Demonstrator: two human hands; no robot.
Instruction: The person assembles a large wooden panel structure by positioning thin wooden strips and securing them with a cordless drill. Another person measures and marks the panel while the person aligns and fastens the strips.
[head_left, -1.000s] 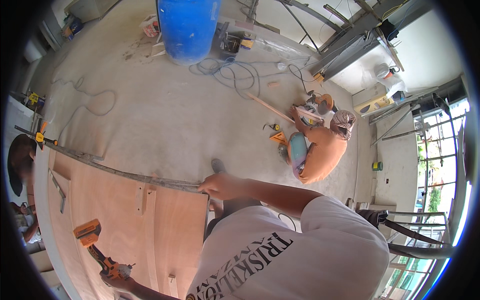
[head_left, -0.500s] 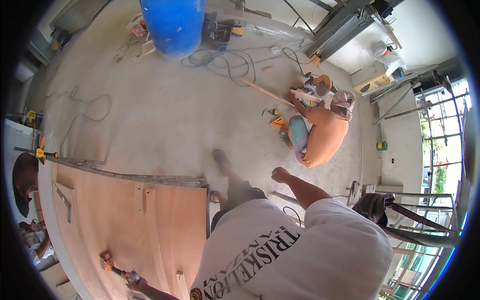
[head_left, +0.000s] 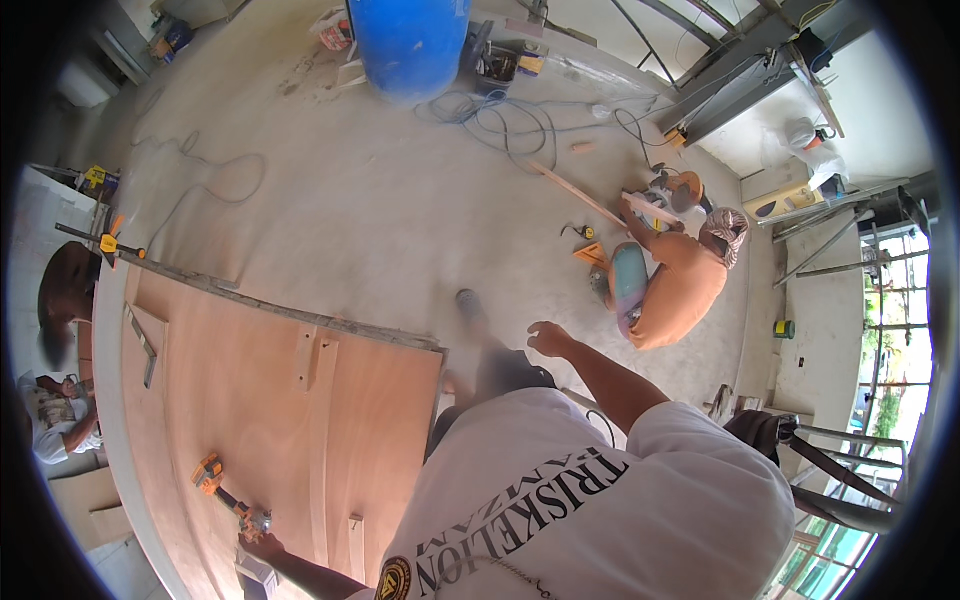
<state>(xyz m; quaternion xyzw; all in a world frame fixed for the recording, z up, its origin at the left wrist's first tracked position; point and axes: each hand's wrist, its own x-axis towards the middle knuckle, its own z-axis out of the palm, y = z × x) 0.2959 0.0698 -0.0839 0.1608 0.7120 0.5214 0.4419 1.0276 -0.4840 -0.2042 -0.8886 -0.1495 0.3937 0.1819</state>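
On the lower left, my left hand [head_left: 262, 546] is closed at the metal-headed end of an orange-and-black cordless power tool [head_left: 232, 503], apparently gripping it. The tool's exact kind is unclear; its orange battery end points away from me. It is over a large plywood sheet [head_left: 240, 400]. My right hand [head_left: 548, 340] hangs in the air in front of my white shirt, its fingers loosely apart and holding nothing. Beyond it, a person in an orange shirt [head_left: 685, 285] crouches on the floor, with hands on a wooden strip [head_left: 652, 210] beside a cut-off saw [head_left: 687, 190].
Several wooden strips [head_left: 322, 430] and a metal square [head_left: 142, 345] lie on the plywood. A clamp [head_left: 108, 243] sits at its far corner. Cable loops [head_left: 490, 118] lie on the floor near a blue drum [head_left: 412, 50]. Another person [head_left: 55, 415] is at far left.
My right hand has loosened from a fist to parted fingers. The view has turned, so the floor and board appear shifted; a grey box now shows below my left hand.
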